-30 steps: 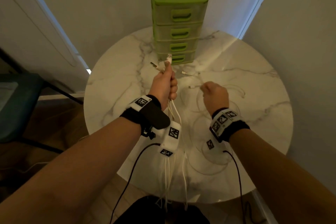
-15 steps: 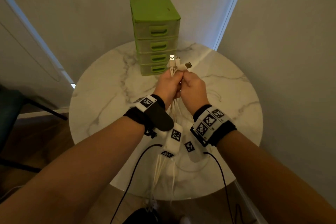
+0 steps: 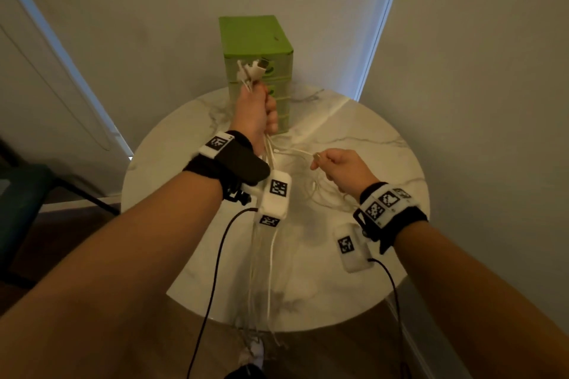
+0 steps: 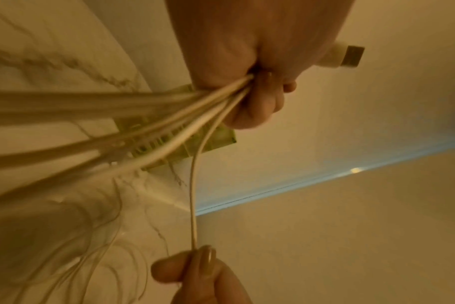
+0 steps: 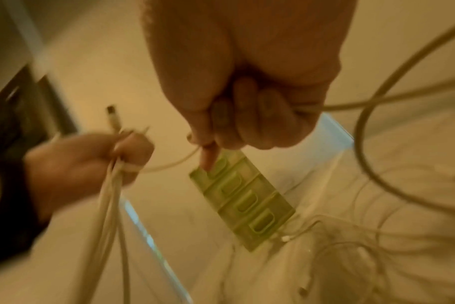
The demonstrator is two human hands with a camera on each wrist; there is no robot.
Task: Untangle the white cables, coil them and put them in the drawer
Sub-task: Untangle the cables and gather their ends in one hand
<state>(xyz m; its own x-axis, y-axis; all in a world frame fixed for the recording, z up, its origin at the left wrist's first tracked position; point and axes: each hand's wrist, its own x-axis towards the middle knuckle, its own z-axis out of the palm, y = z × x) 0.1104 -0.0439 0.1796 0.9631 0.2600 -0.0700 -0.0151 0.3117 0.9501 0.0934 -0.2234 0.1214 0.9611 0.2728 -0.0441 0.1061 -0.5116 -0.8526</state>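
Head view: left hand (image 3: 255, 114) grips the cables (image 3: 268, 243) in a bundle; right hand (image 3: 345, 169) pinches one strand beside it. Coiling and the drawers (image 3: 261, 71) remain.

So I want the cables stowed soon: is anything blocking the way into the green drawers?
No object blocks the green drawer unit, but all its drawers look closed, and both the left hand and right hand grip white cables.

A round marble-patterned table (image 3: 363, 138) stands in a corner of plain pale walls (image 3: 154, 9); bluish light runs down a narrow vertical strip (image 3: 381, 24) behind it, a dark chair (image 3: 18, 200) on wood floor (image 3: 61, 224) at left
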